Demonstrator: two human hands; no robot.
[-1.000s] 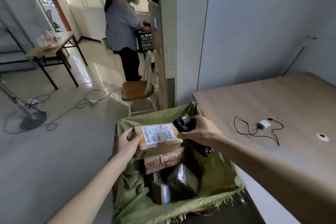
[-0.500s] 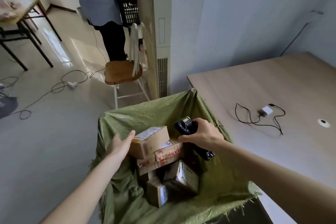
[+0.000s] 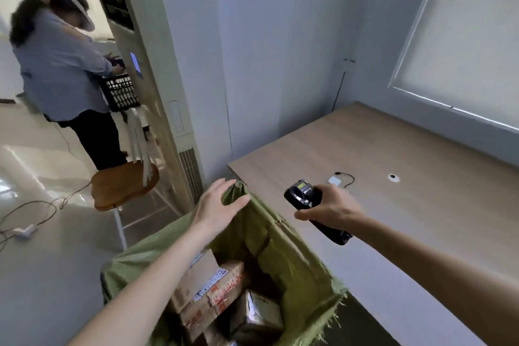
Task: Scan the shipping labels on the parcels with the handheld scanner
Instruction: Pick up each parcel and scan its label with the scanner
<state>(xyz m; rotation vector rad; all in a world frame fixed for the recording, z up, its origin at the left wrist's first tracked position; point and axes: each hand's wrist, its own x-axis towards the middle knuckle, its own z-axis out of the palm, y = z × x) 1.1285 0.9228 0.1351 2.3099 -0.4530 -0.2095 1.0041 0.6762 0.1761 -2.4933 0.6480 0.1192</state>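
Parcels below both hands, inside the green sack.

My left hand (image 3: 217, 206), fingers spread and holding nothing, hovers over the sack (image 3: 295, 258) rim; my right hand (image 3: 332, 206) grips the handheld scanner (image 3: 302, 194) beside the rim, above the table (image 3: 407, 166). The left is nearer the labelled parcels (image 3: 213, 286).

No text can be read: the white label (image 3: 209, 285) and red print (image 3: 224, 291) on the parcels (image 3: 207, 289) in the sack are blurred, and the small lit screen (image 3: 302, 185) on the scanner (image 3: 306, 199) is too small to make out.
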